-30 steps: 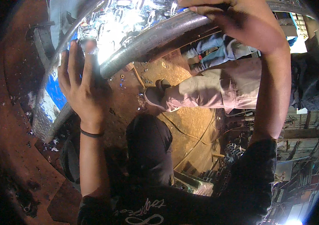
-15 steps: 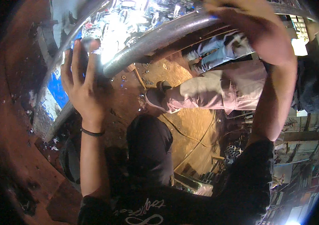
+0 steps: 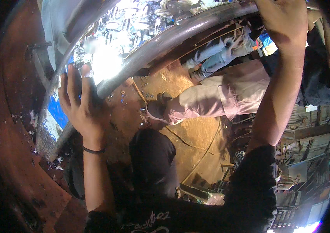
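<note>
Head view: at the top of the frame, glossy pieces (image 3: 145,23) already crowd the tray (image 3: 46,138), while a smooth blue patch (image 3: 58,110) at left lies bare; how much remains is unclear (glare whitens the middle). The dark metal rim (image 3: 165,40) curves, tube-like. The left hand (image 3: 81,110) is open, fingers spread; the right hand's (image 3: 285,27) grip, cut off upper right, I cannot tell.

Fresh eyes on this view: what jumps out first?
A dazzling white glare sits at upper left, beside the left hand. A curved grey rim sweeps toward the right hand at upper right, and another person's pinkish trouser leg stretches sideways near the centre.
</note>
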Demonstrator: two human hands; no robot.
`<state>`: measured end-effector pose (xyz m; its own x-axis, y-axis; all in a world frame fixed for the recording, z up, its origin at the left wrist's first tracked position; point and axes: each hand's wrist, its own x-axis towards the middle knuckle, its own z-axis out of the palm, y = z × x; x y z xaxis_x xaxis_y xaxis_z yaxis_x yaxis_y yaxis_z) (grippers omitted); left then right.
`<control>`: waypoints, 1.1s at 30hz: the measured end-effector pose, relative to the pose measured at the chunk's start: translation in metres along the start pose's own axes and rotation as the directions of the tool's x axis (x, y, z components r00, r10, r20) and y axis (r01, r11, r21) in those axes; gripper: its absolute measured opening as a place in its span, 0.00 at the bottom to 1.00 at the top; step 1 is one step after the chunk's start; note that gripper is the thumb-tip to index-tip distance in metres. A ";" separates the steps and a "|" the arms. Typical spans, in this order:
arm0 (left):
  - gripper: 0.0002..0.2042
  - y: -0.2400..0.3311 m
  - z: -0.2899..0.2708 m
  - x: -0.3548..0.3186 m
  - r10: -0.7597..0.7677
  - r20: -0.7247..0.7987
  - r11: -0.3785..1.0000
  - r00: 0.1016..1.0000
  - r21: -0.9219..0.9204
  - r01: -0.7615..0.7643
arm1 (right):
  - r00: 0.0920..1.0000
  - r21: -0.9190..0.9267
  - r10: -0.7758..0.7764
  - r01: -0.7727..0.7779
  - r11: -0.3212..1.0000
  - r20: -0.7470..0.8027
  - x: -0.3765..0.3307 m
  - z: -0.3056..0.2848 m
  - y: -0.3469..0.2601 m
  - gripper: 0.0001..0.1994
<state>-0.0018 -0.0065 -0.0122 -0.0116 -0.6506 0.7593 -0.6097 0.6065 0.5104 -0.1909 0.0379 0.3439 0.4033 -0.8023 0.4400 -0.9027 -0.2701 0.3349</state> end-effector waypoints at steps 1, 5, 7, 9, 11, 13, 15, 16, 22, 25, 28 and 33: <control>0.31 0.002 0.000 0.000 -0.008 0.003 1.000 1.000 -0.003 0.008 | 0.999 -0.021 -0.030 0.029 0.999 -0.035 -0.002 0.000 0.008 0.13; 0.31 0.002 -0.001 0.001 -0.027 0.005 1.000 1.000 0.006 0.027 | 0.960 -0.025 0.276 -0.275 0.961 0.035 0.004 -0.002 -0.026 0.19; 0.31 0.001 -0.003 0.001 -0.019 0.001 1.000 1.000 0.011 0.019 | 0.906 -0.186 0.412 -0.390 0.902 0.099 0.003 0.000 -0.047 0.22; 0.32 0.000 -0.005 0.003 -0.008 0.001 1.000 1.000 0.012 0.008 | 0.944 -0.354 0.323 -0.281 0.892 0.067 -0.008 0.012 -0.047 0.22; 0.32 0.000 -0.004 0.002 0.000 -0.015 1.000 1.000 0.006 0.000 | 0.969 -0.432 0.239 -0.192 0.881 0.057 -0.014 0.015 -0.047 0.23; 0.32 0.001 -0.001 0.001 0.005 -0.016 1.000 1.000 -0.005 -0.005 | 0.975 -0.365 0.207 -0.166 0.916 0.077 -0.018 0.017 -0.042 0.23; 0.32 0.001 -0.001 0.000 0.011 -0.015 1.000 1.000 -0.013 -0.011 | 0.976 -0.348 0.196 -0.151 0.925 0.099 -0.016 0.016 -0.040 0.22; 0.32 0.002 -0.002 0.001 0.007 -0.018 1.000 1.000 -0.018 -0.008 | 0.970 -0.378 0.212 -0.154 0.913 0.117 -0.015 0.017 -0.040 0.22; 0.32 0.001 -0.003 0.002 -0.030 -0.015 0.999 0.999 -0.033 0.030 | 0.960 -0.581 0.140 0.028 0.814 0.243 -0.010 0.017 -0.040 0.18; 0.32 0.003 -0.001 0.000 -0.028 -0.020 0.998 0.999 -0.053 0.027 | 0.938 -0.544 0.195 -0.009 0.839 0.285 -0.009 0.017 -0.042 0.16; 0.32 0.004 -0.001 0.000 -0.024 -0.011 0.998 1.000 -0.056 0.023 | 0.916 -0.617 0.268 -0.029 0.787 0.298 -0.008 0.023 -0.050 0.17; 0.31 0.001 -0.006 0.002 -0.036 0.022 0.999 0.999 0.019 0.036 | 0.924 -0.416 0.363 -0.286 0.863 0.118 -0.011 0.026 -0.066 0.23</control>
<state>0.0022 -0.0040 -0.0080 -0.0069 -0.6823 0.7311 -0.6243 0.5740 0.5298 -0.1397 0.0502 0.2952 0.0268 -0.9024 0.4300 -0.8325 0.2180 0.5094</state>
